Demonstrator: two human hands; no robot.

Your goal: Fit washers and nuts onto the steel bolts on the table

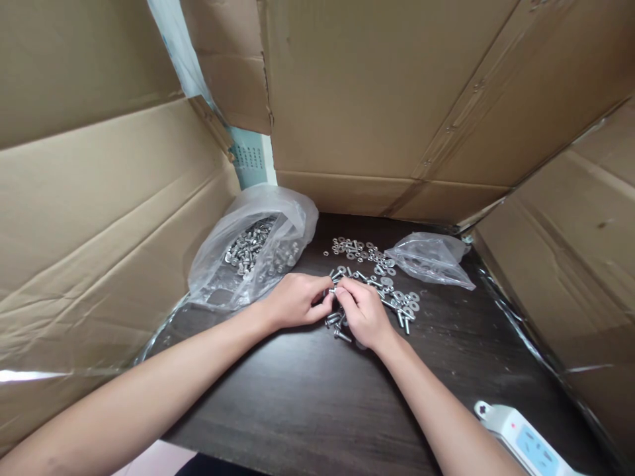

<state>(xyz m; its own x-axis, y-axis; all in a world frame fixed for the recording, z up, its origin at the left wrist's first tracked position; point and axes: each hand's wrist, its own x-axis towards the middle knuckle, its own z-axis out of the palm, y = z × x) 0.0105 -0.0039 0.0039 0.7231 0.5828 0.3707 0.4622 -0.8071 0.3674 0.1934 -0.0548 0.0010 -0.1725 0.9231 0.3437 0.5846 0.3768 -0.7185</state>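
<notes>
Over a dark wooden table [297, 403], my left hand [300, 301] and my right hand [362, 311] meet at the fingertips. Between them is a small metal bolt [333, 289], pinched by the fingers of both hands and mostly covered by them. Loose bolts [342, 334] lie beneath and beside my right hand. More bolts mixed with flat washers [409, 304] spread to the right. Behind the hands is a scatter of nuts and washers [354, 248].
A clear plastic bag [213, 264] with many bolts inside stands open at the back left. A smaller clear bag [431, 258] lies at the back right. Cardboard walls [367, 99] enclose the table on the left, back and right. A white power strip [526, 439] sits at the lower right.
</notes>
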